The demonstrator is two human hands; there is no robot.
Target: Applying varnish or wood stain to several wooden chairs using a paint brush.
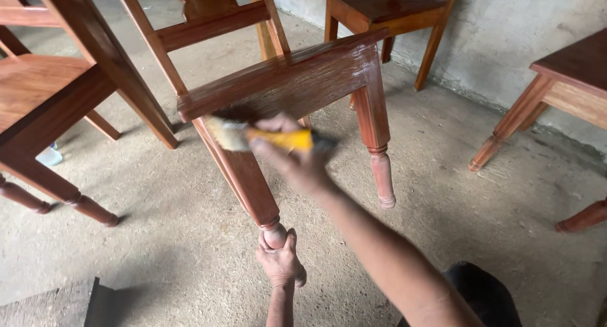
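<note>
Rough concrete floor (158,200) fills most of the frame, grey-brown and dusty, and a pale, patchy plastered wall (506,30) runs across the upper right.

At the centre a reddish wooden chair (284,80) is tipped over so that its legs point toward the lower part of the frame; its underside rail looks glossy and wet. The left hand (279,260), at lower centre, is wrapped around the turned foot of the nearer chair leg (246,175). The right hand (294,156), reaching in from the lower right, is closed around the yellow handle of a paintbrush (253,136), whose pale bristles lie against the upper part of that same leg, just below the rail. The second leg (379,150) stands free to the right of the brush.

More furniture of the same red-brown wood crowds round. A chair seat and legs (44,106) take up the left side, close beside the tipped chair. Another chair (386,11) stands against the wall at the top. A piece with turned legs (563,93), table or chair I cannot tell, sits at the right edge. A small pale bottle-like thing (49,155) lies on the floor under the left chair. A dark flat board (82,302) shows at the lower left, and a dark rounded shape (480,295) at the lower right, beside the right forearm.
</note>
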